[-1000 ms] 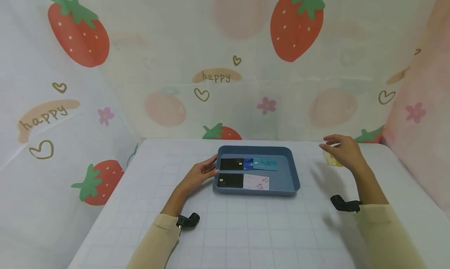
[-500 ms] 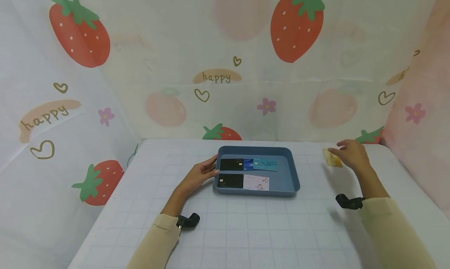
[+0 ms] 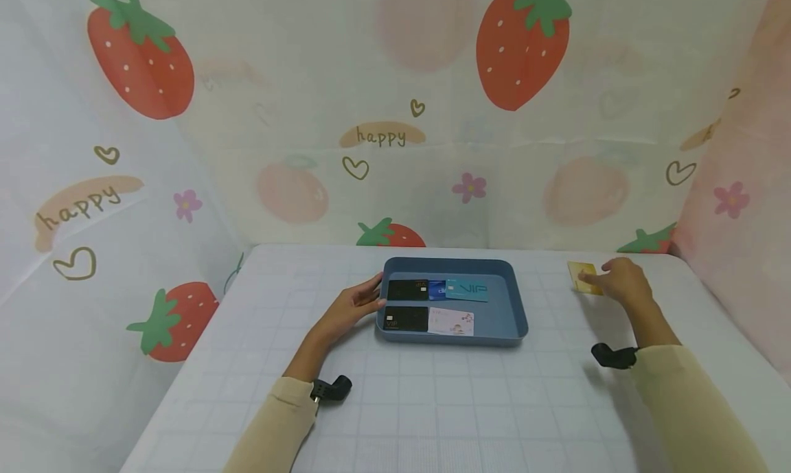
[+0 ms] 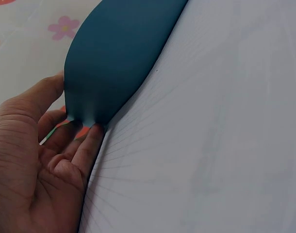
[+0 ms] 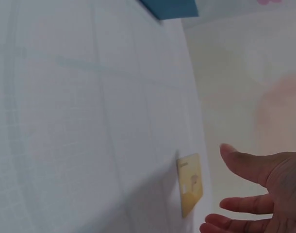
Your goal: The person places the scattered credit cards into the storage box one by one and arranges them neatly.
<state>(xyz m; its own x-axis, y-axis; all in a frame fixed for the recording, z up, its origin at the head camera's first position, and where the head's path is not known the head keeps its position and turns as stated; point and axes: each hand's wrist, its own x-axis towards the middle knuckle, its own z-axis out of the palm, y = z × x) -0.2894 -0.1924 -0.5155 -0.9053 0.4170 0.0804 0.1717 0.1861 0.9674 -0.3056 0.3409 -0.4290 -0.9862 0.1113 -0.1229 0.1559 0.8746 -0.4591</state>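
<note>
My left hand (image 3: pixel 347 312) touches the left end of a blue tray (image 3: pixel 503 315). In the left wrist view its fingertips meet the tray's outer wall. Inside the tray lie two black cards (image 3: pixel 405 318), a dark blue card (image 3: pixel 437 290), a teal VIP card (image 3: pixel 466 290) and a whitish-pink card (image 3: pixel 451 322). The dark blue card is partly covered. On the table to the tray's right lies a yellow card (image 5: pixel 189 182). Over it hovers my right hand (image 3: pixel 627 281), fingers spread and holding nothing; in the right wrist view the hand and card are apart.
A white table (image 3: pixel 469 404) with a faint grid bears the tray. Behind it hangs a strawberry-printed curtain (image 3: pixel 432 164), with side curtains at left and right. A black wrist camera (image 3: pixel 612 356) sits on the right wrist.
The yellow card, upright in my right hand a second ago, has been let go and lies flat on the table. My right hand has drawn slightly right and lower. The left hand stays put.
</note>
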